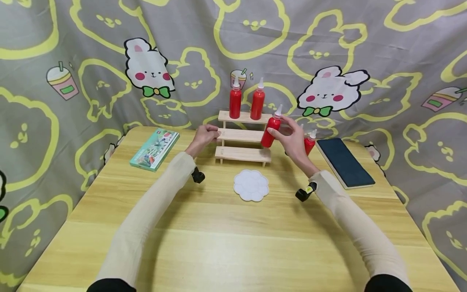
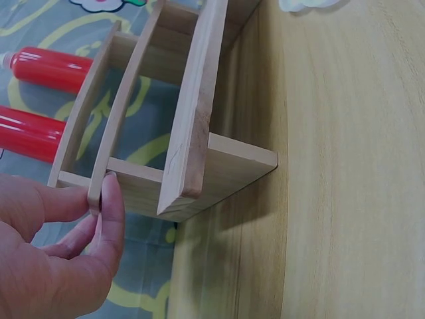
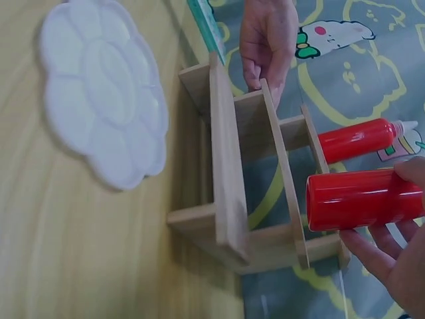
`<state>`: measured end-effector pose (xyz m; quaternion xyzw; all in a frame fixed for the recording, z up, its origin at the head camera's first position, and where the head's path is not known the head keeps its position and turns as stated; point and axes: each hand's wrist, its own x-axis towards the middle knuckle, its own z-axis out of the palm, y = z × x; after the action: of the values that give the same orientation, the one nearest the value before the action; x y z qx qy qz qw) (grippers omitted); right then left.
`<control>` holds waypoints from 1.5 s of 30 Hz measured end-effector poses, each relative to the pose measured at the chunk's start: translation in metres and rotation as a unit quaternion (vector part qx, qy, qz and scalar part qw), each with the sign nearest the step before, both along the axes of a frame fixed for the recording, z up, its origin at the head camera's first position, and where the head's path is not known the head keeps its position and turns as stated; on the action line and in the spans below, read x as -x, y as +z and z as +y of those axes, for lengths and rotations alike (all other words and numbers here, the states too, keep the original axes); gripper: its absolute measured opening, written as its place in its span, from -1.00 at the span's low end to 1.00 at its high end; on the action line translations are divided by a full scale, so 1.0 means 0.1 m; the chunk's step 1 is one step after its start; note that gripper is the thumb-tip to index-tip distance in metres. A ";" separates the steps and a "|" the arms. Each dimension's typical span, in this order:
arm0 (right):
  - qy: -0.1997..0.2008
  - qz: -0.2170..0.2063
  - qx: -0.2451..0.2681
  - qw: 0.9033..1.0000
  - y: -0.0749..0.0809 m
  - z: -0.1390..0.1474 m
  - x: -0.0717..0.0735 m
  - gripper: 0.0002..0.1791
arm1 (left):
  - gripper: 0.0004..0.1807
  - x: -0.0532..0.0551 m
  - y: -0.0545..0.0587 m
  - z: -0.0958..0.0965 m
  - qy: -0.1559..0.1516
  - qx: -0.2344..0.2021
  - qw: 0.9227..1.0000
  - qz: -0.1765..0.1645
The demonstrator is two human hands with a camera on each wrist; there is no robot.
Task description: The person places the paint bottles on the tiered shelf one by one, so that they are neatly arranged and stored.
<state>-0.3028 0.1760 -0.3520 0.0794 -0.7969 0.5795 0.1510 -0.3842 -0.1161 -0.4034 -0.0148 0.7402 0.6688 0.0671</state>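
Note:
A three-step wooden rack (image 1: 243, 153) stands at the back of the table. My left hand (image 1: 202, 138) pinches the left end of its middle shelf between thumb and fingers, as the left wrist view shows close up. In my right hand (image 1: 292, 140) is a red squeeze bottle (image 3: 352, 201) with a white nozzle, gripped round its body and slightly tilted. Its base is close to the right end of the middle shelf. On the top shelf two more red bottles (image 1: 235, 103) stand upright, side by side.
Behind my right hand is another red bottle (image 1: 309, 144), partly hidden. A white flower-shaped palette (image 1: 251, 185) lies in front of the rack. To the left lies a green illustrated box (image 1: 155, 149); to the right, a dark-covered book (image 1: 345, 162). A patterned curtain hangs behind the table.

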 end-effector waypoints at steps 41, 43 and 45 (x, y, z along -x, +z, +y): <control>0.060 0.062 0.029 0.996 -0.32 -0.83 0.81 -0.39 | -0.50 0.22 0.20 -0.22 -0.056 -0.034 0.988 -0.140; 0.058 0.063 0.028 0.996 -0.32 -0.85 0.82 -0.39 | -0.51 0.22 0.20 -0.22 -0.056 -0.030 0.988 -0.139; 0.057 0.066 0.028 0.996 -0.32 -0.86 0.82 -0.39 | -0.51 0.21 0.21 -0.21 -0.056 -0.023 0.989 -0.133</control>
<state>-0.3844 0.0899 -0.3843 0.1583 -0.7630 0.6025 0.1722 -0.4055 -0.1369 -0.3826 -0.0606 0.7087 0.6733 0.2021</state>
